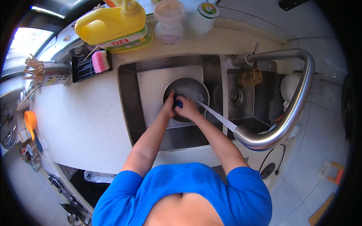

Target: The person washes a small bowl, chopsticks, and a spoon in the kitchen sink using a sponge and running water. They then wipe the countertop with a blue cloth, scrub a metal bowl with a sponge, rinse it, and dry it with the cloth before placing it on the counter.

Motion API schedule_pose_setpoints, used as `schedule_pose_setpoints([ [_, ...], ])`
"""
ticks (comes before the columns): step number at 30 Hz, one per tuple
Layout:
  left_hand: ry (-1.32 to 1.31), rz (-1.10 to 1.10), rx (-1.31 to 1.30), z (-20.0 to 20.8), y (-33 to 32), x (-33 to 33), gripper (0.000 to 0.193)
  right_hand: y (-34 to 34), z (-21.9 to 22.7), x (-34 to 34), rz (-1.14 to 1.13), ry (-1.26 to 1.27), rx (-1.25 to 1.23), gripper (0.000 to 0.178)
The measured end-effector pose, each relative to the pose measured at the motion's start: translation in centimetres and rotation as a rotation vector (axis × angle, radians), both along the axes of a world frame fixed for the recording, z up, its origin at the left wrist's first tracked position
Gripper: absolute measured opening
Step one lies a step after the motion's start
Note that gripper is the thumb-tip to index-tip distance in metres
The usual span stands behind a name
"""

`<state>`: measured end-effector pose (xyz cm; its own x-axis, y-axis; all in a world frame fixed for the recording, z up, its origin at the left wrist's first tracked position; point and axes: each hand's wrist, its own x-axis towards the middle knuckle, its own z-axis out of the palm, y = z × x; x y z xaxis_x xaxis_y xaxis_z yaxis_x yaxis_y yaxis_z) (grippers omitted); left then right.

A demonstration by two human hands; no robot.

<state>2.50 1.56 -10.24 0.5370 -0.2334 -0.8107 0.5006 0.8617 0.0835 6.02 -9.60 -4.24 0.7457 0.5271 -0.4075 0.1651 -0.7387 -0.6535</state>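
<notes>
Dishwashing at the sink (151, 86), viewed straight down. Held both hands low in the large left basin, over a round steel pan (194, 87) lying near the basin's middle. Closed right hand (187, 109) around a blue scrubber (178, 102), fingers curled over it, at 6 o'clock on the pan. Set left hand (169, 105) touching the scrubber at its 9 o'clock, against the pan's rim; could not tell how far shut, fingers hidden underneath. Ran water (218, 117) from the tap (294, 109) at 4 o'clock, slanting toward 10 o'clock and landing just beside the right wrist.

Noted a brown scourer (249, 77) at 2 o'clock in the small right basin, with a drain (234, 96) just below it. Noted, on the bench (83, 120), a yellow jug (109, 24) at 11 o'clock, a pink sponge (100, 61) in a black rack at 10 o'clock, and a steel holder of chopsticks (56, 72) at 9 o'clock.

Judged the risks as follows:
- Splash over the near edge onto the blue shirt, caused by the slanted stream glancing off the pan's curved wall.
- Slip of the wet pan under scrubbing pressure, given only a rim hold on one side.
- Loss of the scrubber from wet fingers.
- Knock of the right forearm against the spout just beside it, if lifted carelessly.
</notes>
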Motion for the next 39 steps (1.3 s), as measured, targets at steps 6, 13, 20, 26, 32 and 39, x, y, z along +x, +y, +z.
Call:
schedule_pose_setpoints([
  [6,-0.007,-0.148,0.115,3.6,0.6,1.3,0.031,1.6,7.8,-2.0,0.083,-0.174,0.018,0.023],
  [13,0.191,-0.054,0.520,4.2,-1.5,0.7,0.014,-1.8,0.1,2.2,-0.101,-0.210,-0.116,0.023],
  [20,0.068,-0.403,1.144,1.5,-2.7,-0.1,0.067,-2.4,-4.3,-1.5,0.128,-0.328,-0.532,0.060],
  [26,0.036,-0.439,0.944,-0.7,-2.3,-1.3,0.068,-3.2,-7.4,-0.5,-0.132,-0.038,-0.396,0.057],
  [32,0.050,-0.177,0.370,0.2,-1.5,0.0,0.071,-1.5,-1.9,0.1,-0.212,0.154,0.195,0.036],
  [39,-0.058,-0.223,0.293,3.7,-0.2,1.4,0.030,1.0,8.5,-2.1,0.114,-0.234,0.053,0.028],
])
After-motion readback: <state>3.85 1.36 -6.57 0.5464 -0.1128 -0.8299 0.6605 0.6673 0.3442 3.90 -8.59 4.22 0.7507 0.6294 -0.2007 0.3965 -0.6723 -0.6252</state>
